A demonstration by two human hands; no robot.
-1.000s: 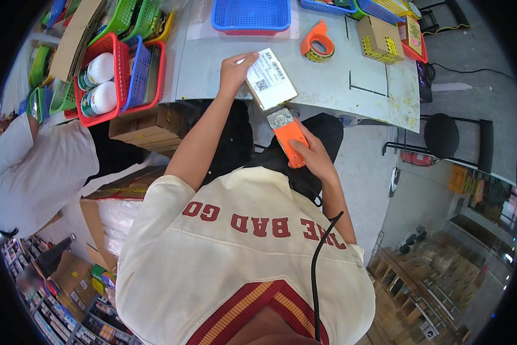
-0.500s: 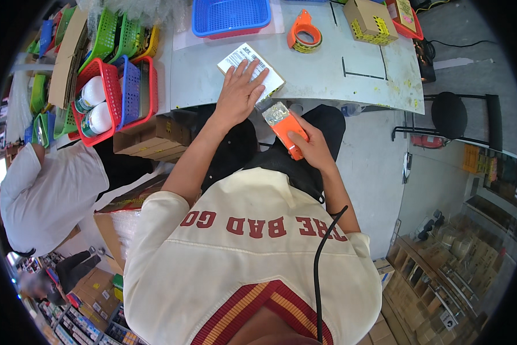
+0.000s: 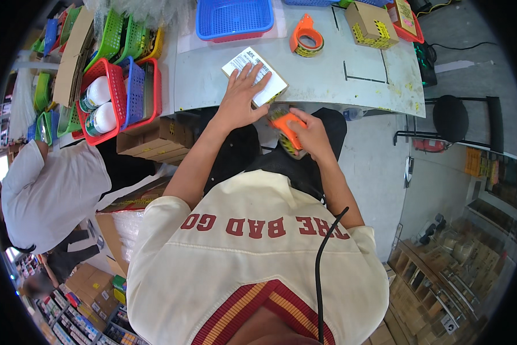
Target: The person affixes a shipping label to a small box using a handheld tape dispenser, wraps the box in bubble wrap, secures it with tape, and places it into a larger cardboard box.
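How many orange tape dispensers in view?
2: the held dispenser in the right hand; the second dispenser on the table, right of the blue basket. Others may be hidden from this view.

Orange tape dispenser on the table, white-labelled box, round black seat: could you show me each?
Orange tape dispenser [image 3: 301, 33]: head view, orange frame.
White-labelled box [image 3: 273, 87]: head view, uncovered right part of top.
Round black seat [image 3: 450, 117]: head view, middle.

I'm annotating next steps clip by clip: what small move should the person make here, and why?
Probably ease the orange tape dispenser in the right hand up against the near edge of the labelled box: the left hand lies spread on its top, apparently steadying it, and the dispenser is just short of that edge. Blur hides whether tape joins them.
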